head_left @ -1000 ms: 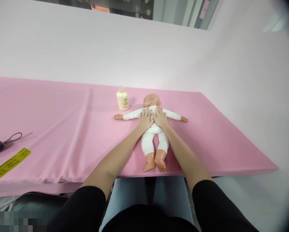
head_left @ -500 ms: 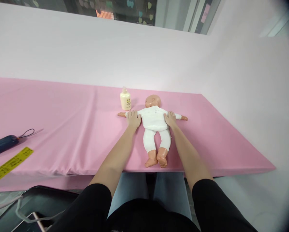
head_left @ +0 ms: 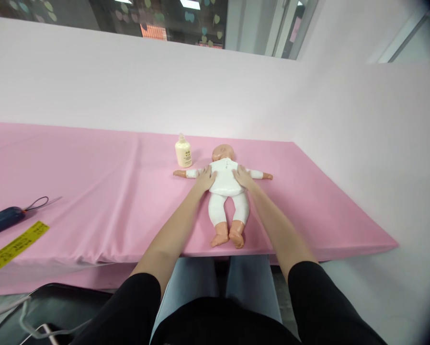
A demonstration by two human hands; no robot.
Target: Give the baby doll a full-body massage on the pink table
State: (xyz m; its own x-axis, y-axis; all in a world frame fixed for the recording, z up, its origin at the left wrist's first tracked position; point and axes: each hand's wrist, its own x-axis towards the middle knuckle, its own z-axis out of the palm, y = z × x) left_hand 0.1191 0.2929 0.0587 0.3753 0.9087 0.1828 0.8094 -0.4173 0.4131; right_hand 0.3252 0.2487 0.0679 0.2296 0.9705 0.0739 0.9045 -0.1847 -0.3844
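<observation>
Left hand (head_left: 205,178), right hand (head_left: 242,176) flat, open on doll (head_left: 225,184); bottle (head_left: 183,151) label unreadable, perhaps logo.

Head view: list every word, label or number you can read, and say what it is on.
None can be read.
Cream bottle: small dark mark on its front, too small to read.
Yellow strip: dark print, blurred.
Baby doll under left hand and right hand: no text.
</observation>
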